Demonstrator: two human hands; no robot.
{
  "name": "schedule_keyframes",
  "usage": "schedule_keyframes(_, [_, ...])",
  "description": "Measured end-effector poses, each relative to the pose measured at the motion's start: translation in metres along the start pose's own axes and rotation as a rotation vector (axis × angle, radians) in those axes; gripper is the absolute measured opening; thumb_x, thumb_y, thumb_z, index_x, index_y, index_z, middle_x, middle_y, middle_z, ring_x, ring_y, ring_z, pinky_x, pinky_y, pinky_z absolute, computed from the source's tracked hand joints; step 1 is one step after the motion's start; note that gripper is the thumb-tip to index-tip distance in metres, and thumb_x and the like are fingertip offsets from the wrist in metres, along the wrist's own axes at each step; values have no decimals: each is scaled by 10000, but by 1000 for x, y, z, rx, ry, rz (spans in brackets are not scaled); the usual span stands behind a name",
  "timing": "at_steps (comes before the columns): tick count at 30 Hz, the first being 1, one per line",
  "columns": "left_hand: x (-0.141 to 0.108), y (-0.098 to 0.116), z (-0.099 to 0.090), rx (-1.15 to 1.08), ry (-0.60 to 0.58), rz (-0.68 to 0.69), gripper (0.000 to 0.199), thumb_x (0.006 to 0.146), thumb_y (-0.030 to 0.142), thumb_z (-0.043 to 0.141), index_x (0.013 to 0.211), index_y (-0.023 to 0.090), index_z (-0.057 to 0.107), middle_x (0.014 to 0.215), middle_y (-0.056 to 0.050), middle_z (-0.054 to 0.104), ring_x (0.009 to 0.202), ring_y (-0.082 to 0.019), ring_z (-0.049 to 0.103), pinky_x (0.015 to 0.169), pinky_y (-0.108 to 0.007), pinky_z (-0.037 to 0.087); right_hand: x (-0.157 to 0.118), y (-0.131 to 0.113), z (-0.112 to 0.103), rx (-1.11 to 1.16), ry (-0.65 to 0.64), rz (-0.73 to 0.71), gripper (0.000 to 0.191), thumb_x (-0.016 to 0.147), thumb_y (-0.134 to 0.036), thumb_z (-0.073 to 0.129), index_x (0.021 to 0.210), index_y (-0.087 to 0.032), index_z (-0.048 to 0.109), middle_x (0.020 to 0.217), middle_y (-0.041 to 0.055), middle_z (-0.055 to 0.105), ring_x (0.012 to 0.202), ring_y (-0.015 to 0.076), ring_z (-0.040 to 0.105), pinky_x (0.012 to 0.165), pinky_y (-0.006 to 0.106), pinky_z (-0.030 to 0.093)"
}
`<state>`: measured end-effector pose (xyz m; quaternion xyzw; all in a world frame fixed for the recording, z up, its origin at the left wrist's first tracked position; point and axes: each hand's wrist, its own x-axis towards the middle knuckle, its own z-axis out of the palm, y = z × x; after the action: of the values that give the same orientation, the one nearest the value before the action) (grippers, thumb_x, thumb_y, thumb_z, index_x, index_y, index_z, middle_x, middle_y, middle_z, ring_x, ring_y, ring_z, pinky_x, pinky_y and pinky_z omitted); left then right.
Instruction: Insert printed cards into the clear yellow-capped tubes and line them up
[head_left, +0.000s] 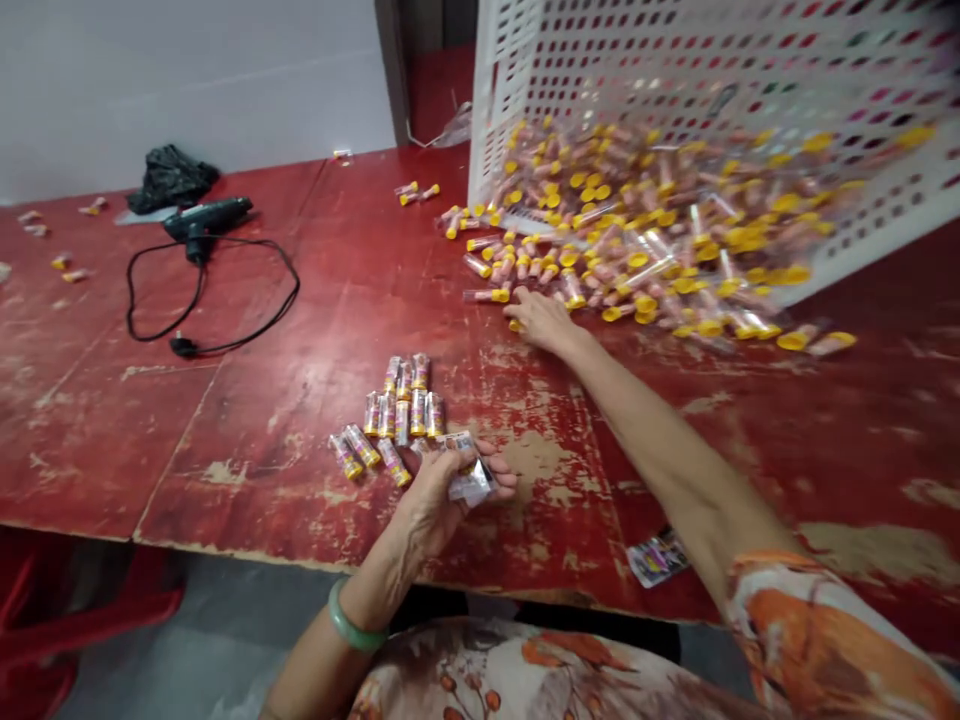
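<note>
Left hand [442,492] pinching packet [469,478]; right hand [541,320] half-curled at tubes [637,258], hold unclear; crate [504,62] behind; heat gun [206,216] leftward.

We're counting two hands [541,320], one bracelet [349,628], one crate [892,237], one heat gun [214,213], one black bag [176,178] and dozens upon dozens of tubes [574,287]!

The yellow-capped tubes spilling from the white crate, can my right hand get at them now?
Most likely yes: your right hand is at the near edge of the yellow-capped tubes, and nothing visible blocks those lying outside the white crate.
</note>
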<state>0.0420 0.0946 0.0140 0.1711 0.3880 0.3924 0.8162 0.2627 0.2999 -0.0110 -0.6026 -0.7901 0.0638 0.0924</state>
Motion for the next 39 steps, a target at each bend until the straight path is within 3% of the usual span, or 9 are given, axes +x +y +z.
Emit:
schedule_keyframes(5, [3,4,-9,34,32,82,325,674,303,787,874,89,646,762,-92,704,709,-226,698,689,-349,570,-14,7,17,-97,-59,-87,221,780,-118,488,958,-114,620,1065,154,568,828,222,531,620,298,281])
schedule_keyframes(8, [4,-1,-12,48,91,101,360,636,317,818,860,97,643,740,-82,702,670,-207,693,639,-319,570,-45,4,10,-87,26,-58,198,784,-165,476,935,-137,602,1005,126,588,764,209,540,593,290,280])
schedule_keyframes(12, [3,-11,-12,42,139,138,338,601,315,835,790,110,644,685,-49,679,605,-181,675,600,-297,562,-116,-29,-10,517,259,73,111,732,-267,556,808,-187,571,798,50,612,673,189,545,584,287,374])
schedule_keyframes(15, [2,-19,-7,23,202,202,342,569,295,851,787,121,652,658,-17,657,586,-161,655,590,-293,557,-177,-71,-20,1023,221,79,205,740,-291,579,929,-211,575,779,18,614,651,174,555,574,283,426])
schedule_keyframes(18, [1,-29,0,4,221,235,351,546,268,861,802,132,663,671,4,649,585,-134,627,578,-280,548,-218,-111,-18,1137,193,164,184,695,-266,633,868,-217,591,811,13,627,609,143,539,552,264,435])
schedule_keyframes(22, [-6,-39,12,-4,176,189,332,523,241,871,760,130,666,678,-3,667,578,-124,628,592,-252,526,-232,-135,-2,1191,309,341,135,637,-230,659,732,-215,565,712,-8,603,579,131,510,544,257,435])
schedule_keyframes(27, [-15,-45,18,-1,153,135,322,520,225,871,768,126,692,690,-16,690,578,-130,633,597,-261,534,-234,-129,6,1354,348,417,144,602,-198,651,678,-204,529,616,-37,547,531,104,444,497,230,376])
schedule_keyframes(35, [-21,-48,14,11,228,153,362,524,236,873,831,139,706,736,-11,700,618,-139,652,597,-270,553,-271,-111,-24,1627,295,366,244,761,-360,691,924,-197,611,721,-13,549,508,86,461,427,203,357])
schedule_keyframes(39, [-22,-48,20,-46,220,137,378,495,239,887,799,154,679,688,17,674,573,-122,633,546,-246,531,-291,-112,-22,1615,361,295,253,761,-329,710,966,-204,630,812,17,595,604,123,560,529,242,461])
